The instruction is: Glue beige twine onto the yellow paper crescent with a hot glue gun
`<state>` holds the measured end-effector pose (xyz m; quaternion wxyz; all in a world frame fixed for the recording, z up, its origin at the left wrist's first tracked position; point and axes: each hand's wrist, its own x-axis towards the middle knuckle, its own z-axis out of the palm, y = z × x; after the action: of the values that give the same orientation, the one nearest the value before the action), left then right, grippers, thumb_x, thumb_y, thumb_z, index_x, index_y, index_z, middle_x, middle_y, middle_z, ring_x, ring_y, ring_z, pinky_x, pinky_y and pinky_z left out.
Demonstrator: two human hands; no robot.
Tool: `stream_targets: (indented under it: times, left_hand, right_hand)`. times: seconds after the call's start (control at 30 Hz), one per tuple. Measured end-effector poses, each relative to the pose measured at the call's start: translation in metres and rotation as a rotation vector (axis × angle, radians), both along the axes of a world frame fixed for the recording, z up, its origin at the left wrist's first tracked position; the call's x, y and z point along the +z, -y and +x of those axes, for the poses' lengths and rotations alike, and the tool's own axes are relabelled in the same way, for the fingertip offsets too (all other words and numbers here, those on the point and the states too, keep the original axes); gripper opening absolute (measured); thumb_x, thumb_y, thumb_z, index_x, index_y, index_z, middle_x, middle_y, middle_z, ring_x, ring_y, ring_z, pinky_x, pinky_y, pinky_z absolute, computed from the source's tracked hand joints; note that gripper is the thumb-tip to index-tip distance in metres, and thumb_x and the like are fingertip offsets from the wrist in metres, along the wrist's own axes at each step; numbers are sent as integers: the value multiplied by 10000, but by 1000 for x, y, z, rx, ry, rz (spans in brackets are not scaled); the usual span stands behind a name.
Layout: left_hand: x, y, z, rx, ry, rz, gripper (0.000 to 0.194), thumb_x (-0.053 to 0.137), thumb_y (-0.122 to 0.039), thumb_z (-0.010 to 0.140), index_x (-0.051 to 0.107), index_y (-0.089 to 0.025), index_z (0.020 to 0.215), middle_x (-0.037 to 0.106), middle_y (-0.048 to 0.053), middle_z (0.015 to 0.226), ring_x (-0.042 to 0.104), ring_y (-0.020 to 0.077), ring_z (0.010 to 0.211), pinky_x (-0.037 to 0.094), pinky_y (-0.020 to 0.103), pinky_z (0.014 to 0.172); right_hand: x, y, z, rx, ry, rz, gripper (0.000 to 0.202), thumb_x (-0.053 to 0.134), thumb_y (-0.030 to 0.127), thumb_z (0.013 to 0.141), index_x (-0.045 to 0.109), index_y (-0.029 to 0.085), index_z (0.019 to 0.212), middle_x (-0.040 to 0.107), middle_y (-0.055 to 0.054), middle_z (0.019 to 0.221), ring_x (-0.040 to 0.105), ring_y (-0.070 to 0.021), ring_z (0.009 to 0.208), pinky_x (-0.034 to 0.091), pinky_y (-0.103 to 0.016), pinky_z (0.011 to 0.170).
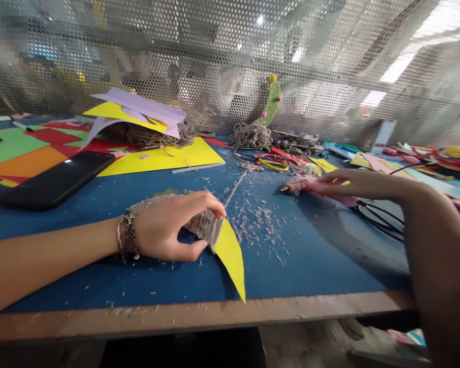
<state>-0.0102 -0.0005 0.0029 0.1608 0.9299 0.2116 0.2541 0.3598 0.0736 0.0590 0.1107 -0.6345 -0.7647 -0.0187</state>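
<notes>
Curved yellow paper (232, 255) is pinched by the left hand (166, 225), pink glue gun (299, 185) gripped by the right hand (336, 183); grey string (213, 229) seems half-stuck, more gluing needed.

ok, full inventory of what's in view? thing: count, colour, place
Table: 1, blue, across view
Mesh: 1, grey, behind
Phone: 1, black, left
Paper sheets: several, red/green/orange/yellow/purple, back left
String bundles: 2, grey-brown, back left and back centre
Decorated crescent: 1, green, back centre
Partly wrapped crescent: 1, yellow with grey string, front centre
Clippings: many, pale grey, centre
Corded tool: 1, pinkish, right
Cable: count unclear, black, right
Mixed scraps: many, multicoloured, back right
Bracelets: count unclear, dark/silver, left wrist
Left hand: 1, bare, gripping partly wrapped crescent
Right hand: 1, bare, holding corded tool
</notes>
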Motion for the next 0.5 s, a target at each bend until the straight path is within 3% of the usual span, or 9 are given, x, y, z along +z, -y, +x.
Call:
stream_targets:
  times: [0.03, 0.13, 0.2, 0.27, 0.37, 0.5]
  left_hand:
    - [-1, 0, 0, -8, 10, 3, 404, 521, -135, 679, 417, -187, 1066, 538, 50, 1057, 509, 170, 972, 395, 267, 847]
    - [-2, 1, 1, -46, 37, -6, 440, 525, -133, 673, 402, -188, 1092, 528, 63, 1089, 497, 185, 1011, 382, 289, 885]
    - [-1, 2, 1, -77, 53, -11, 457, 515, -128, 674, 389, -180, 1111, 512, 74, 1115, 482, 189, 1040, 372, 295, 908]
    - [-1, 2, 1, -96, 69, -2, 472, 502, -118, 677, 372, -173, 1127, 495, 80, 1138, 463, 189, 1070, 358, 298, 930]
    - [0, 2, 1, -104, 83, 26, 476, 489, -107, 681, 353, -163, 1134, 481, 86, 1139, 451, 186, 1076, 351, 298, 938]
    - [0, 1, 1, -101, 64, 67, 438, 494, -111, 699, 361, -141, 1115, 474, 96, 1106, 442, 187, 1062, 353, 293, 930]
  right_hand:
    - [2, 1, -6, 15, 95, -111, 333, 587, 477, 666, 644, 150, 637, 581, -52, 555, 490, -113, 505, 368, -285, 532]
    - [8, 12, -41, 82, 131, 155, 264, 518, 339, 759, 609, 116, 867, 613, -125, 844, 535, -174, 746, 390, -327, 683]
    - [8, 25, -75, 325, -38, 156, 279, 452, 323, 803, 553, 147, 995, 592, -108, 973, 541, -169, 866, 404, -306, 745]
    - [6, 39, -110, 621, -173, -2, 318, 440, 311, 807, 488, 180, 1093, 554, -89, 1090, 522, -163, 972, 420, -289, 777]
    - [0, 53, -148, 859, -192, -191, 364, 472, 224, 773, 454, 184, 1135, 575, -63, 1051, 527, -143, 964, 414, -284, 811]
    - [-5, 48, -160, 929, -165, -302, 262, 458, 172, 768, 541, 148, 1016, 594, 2, 731, 513, -76, 635, 403, -199, 595]
